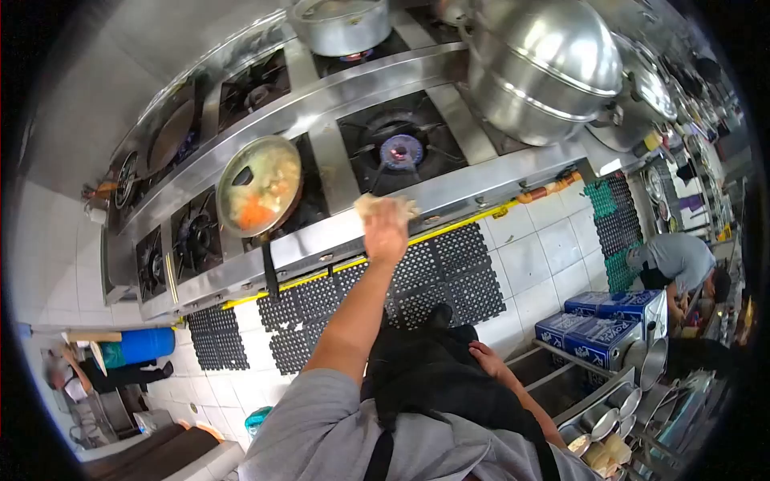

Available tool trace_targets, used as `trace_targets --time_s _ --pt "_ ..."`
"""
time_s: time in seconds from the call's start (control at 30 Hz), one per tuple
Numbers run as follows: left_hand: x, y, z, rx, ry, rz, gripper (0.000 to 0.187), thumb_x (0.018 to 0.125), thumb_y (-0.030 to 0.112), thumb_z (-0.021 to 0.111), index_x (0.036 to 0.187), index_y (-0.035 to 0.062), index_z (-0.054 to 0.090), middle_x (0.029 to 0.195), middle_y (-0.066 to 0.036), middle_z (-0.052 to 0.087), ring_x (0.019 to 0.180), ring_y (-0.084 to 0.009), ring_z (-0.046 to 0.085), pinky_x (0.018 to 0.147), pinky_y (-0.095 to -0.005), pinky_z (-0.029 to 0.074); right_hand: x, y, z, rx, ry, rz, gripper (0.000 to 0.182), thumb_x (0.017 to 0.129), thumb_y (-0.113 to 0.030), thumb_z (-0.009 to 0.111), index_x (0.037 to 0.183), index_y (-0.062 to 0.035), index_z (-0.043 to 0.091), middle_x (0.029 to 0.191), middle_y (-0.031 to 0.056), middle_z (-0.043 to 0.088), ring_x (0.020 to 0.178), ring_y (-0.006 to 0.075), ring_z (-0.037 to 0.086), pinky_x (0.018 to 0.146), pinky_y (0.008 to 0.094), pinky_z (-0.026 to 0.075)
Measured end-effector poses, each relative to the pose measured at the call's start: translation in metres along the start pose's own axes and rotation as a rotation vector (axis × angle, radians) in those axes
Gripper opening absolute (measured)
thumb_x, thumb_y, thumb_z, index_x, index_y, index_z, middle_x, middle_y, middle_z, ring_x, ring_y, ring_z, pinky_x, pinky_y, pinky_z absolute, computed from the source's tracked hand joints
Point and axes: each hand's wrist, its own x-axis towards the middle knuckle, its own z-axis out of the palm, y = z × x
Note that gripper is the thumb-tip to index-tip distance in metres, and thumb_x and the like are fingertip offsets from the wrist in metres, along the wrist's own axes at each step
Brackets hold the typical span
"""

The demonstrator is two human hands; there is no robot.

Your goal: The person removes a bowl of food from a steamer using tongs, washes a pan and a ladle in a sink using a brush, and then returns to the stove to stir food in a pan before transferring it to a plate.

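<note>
My left hand [386, 232] reaches forward to the stove's front ledge and presses a crumpled beige cloth [385, 206] against the steel. Its fingers are closed over the cloth and partly hidden by it. Beyond the cloth, a lit gas burner [401, 152] shows a blue flame with no pot over it. To the left, a frying pan [290, 188] holds food in pale liquid with an orange patch, and its black handle [270, 272] juts over the stove edge. My right hand [486, 358] hangs beside my black apron [429, 373], fingers loosely apart, holding nothing.
A large steel steamer [545, 72] stands at the stove's right, and a pot [341, 28] sits on a back burner. Black rubber mats [449, 268] cover floor tiles. Blue tins [597, 329] stand at right near a bending person [682, 260]; another person [76, 377] is at far left.
</note>
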Motion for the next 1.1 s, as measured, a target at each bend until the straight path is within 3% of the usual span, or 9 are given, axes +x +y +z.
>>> trace_targets --time_s 0.1,0.23,0.57,0.83,0.87,0.9,0.97,1.0,1.1 --pt "0.033 -0.048 0.010 0.373 0.350 0.113 0.041 0.089 0.036 0.054 0.126 0.0187 0.062 0.138 -0.007 0.055 0.130 -0.0299 0.045 0.113 -0.0455 0.028 0.026 0.016 0.025 -0.069 0.036 -0.181 0.051 0.098 -0.041 0.053 0.138 -0.0097 0.052 0.148 0.0103 0.045 0.132 0.0294 0.047 0.109 0.0391 0.036" --pt "0.029 -0.038 0.026 0.344 0.306 0.504 0.061 0.089 0.044 0.059 0.132 0.0013 0.054 0.130 -0.019 0.057 0.122 -0.0377 0.050 0.106 -0.0495 0.036 -0.019 0.012 -0.039 0.026 0.190 -0.072 0.054 0.096 -0.044 0.053 0.136 -0.0071 0.053 0.140 0.0142 0.053 0.128 0.0311 0.049 0.108 0.0394 0.037" --pt "0.061 0.179 -0.035 -0.317 0.711 0.687 0.040 0.092 0.031 0.068 0.114 -0.0013 0.063 0.113 -0.016 0.065 0.102 -0.0335 0.062 0.091 -0.0427 0.048 -0.071 0.030 -0.133 0.306 0.664 0.037 0.045 0.089 -0.040 0.060 0.105 0.0014 0.069 0.091 0.0141 0.072 0.079 0.0249 0.069 0.076 0.0391 0.054" --pt "0.104 0.425 -0.081 -0.465 0.632 0.944 0.036 0.093 0.023 0.068 0.120 -0.0005 0.062 0.120 -0.016 0.063 0.111 -0.0310 0.059 0.096 -0.0393 0.047 -0.241 0.017 -0.296 0.807 1.685 -0.324 0.029 0.096 -0.023 0.060 0.074 -0.0034 0.059 0.068 0.0079 0.066 0.061 0.0142 0.063 0.056 0.0290 0.052" --pt "0.078 0.463 -0.100 -0.665 0.585 1.162 0.055 0.086 0.045 0.072 0.113 -0.0008 0.057 0.104 -0.018 0.057 0.095 -0.0342 0.056 0.088 -0.0475 0.043 -0.289 0.002 -0.316 0.859 1.794 -0.216 0.031 0.097 -0.023 0.059 0.074 -0.0038 0.059 0.068 0.0066 0.066 0.059 0.0142 0.062 0.056 0.0277 0.050" --pt "0.086 0.483 -0.109 -0.471 0.722 1.296 0.053 0.088 0.045 0.071 0.113 -0.0005 0.058 0.102 -0.017 0.056 0.090 -0.0330 0.055 0.085 -0.0463 0.045 -0.312 0.025 -0.344 0.916 1.948 -0.466 0.030 0.097 -0.025 0.059 0.075 -0.0038 0.060 0.068 0.0062 0.065 0.060 0.0131 0.061 0.057 0.0261 0.049" --pt "0.127 0.521 -0.114 -0.386 0.711 1.401 0.045 0.090 0.032 0.069 0.118 -0.0012 0.059 0.113 -0.018 0.060 0.103 -0.0328 0.057 0.091 -0.0426 0.046 -0.366 0.068 -0.393 0.812 2.296 -0.289 0.022 0.092 -0.022 0.062 0.084 -0.0011 0.063 0.072 0.0079 0.066 0.064 0.0155 0.062 0.061 0.0291 0.051" --pt "0.151 0.544 -0.115 -0.357 0.677 1.419 0.039 0.093 0.024 0.067 0.122 -0.0008 0.061 0.123 -0.017 0.062 0.113 -0.0316 0.058 0.096 -0.0392 0.047 -0.391 0.091 -0.413 0.463 2.455 0.151 0.028 0.086 -0.023 0.065 0.099 0.0012 0.064 0.088 0.0140 0.068 0.082 0.0220 0.065 0.075 0.0350 0.053" --pt "0.183 0.625 -0.131 -0.021 0.634 1.182 0.039 0.090 0.031 0.069 0.117 0.0029 0.066 0.120 -0.015 0.065 0.110 -0.0318 0.061 0.096 -0.0405 0.047 -0.435 0.176 -0.501 0.119 2.418 0.301 0.072 0.075 -0.029 0.079 0.131 0.0047 0.049 0.129 0.0241 0.054 0.118 0.0370 0.054 0.100 0.0461 0.042"
